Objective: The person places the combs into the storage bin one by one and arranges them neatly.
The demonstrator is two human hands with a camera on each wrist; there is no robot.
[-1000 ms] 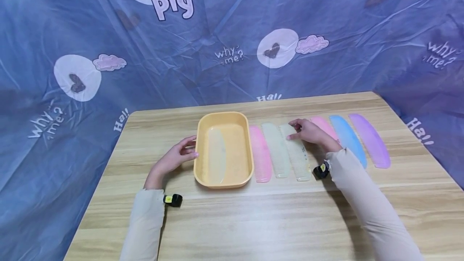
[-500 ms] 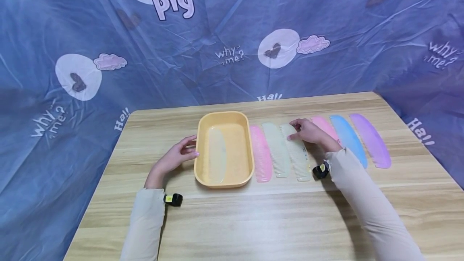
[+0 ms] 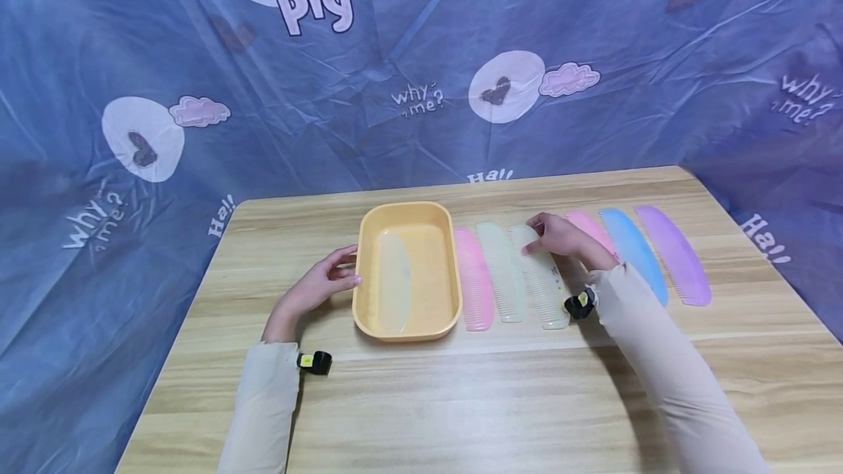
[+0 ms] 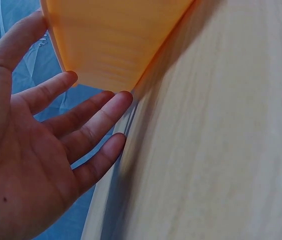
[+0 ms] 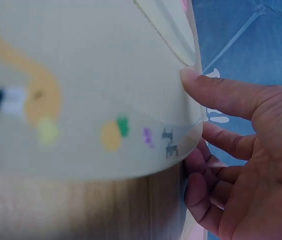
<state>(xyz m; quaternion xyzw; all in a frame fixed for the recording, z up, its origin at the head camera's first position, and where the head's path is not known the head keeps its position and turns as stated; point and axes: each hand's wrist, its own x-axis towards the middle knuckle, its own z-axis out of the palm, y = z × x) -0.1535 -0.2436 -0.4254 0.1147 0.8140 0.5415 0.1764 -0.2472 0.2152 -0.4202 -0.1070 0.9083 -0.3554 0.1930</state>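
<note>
My right hand (image 3: 556, 234) pinches the far end of a pale green comb (image 3: 543, 287) between thumb and fingers. In the right wrist view, small prints, among them a pineapple, show along this comb (image 5: 81, 105). My left hand (image 3: 321, 285) rests at the left side of a yellow tray (image 3: 364, 313), thumb at the rim and fingers loosely spread. The left wrist view shows fingertips right at the tray's outer wall (image 4: 111, 45). Inside the tray lies a whitish translucent comb (image 3: 395, 284).
Between the tray and my right hand lie a pink comb (image 3: 476, 284) and another pale green comb (image 3: 502, 276). Beyond the right wrist are a second pink comb (image 3: 588, 225), a blue comb (image 3: 632, 251) and a purple comb (image 3: 675, 258). Blue printed cloth (image 3: 369, 123) hangs behind the wooden table (image 3: 421, 415).
The near end of the gripped pale green comb has shifted slightly right, and the right wrist has turned a little with it. The left hand and tray stay put.
</note>
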